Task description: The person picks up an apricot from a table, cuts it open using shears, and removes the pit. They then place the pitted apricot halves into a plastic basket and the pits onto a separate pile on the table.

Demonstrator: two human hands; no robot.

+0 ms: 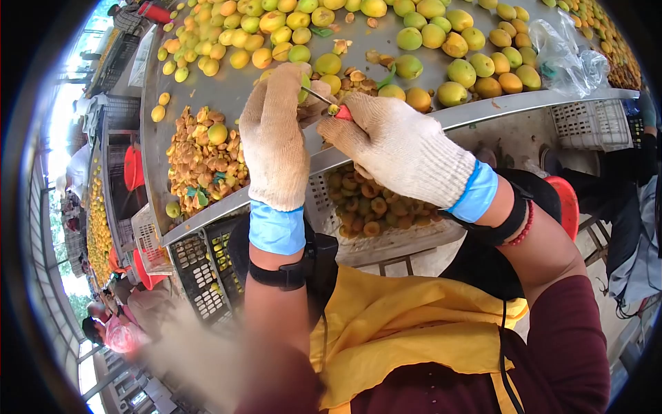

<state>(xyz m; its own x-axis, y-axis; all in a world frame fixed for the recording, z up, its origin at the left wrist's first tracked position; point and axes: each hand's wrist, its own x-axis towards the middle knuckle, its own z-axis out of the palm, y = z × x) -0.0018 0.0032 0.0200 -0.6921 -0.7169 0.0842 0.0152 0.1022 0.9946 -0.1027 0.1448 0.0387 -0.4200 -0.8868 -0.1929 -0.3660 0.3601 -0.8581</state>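
My left hand [276, 134], in a white knit glove stained tan, is closed around a yellow-green apricot [304, 88], mostly hidden by the fingers. In my right hand [403, 148], gloved the same way, is a small knife [343, 113] with a red handle. Its thin blade points left, up to the apricot. Both hands are above the near edge of the metal table [352, 38]. A heap of cut apricot pieces [205, 155] lies to the left of my left hand. Below the table edge, a crate [396, 241] holds apricot halves.
Whole apricots [255, 24] cover the far part of the table, with more at the right. A clear plastic bag [569, 58] lies at the right edge. Black crates [200, 272] and a white basket [589, 124] stand below. A person [117, 331] is at far left.
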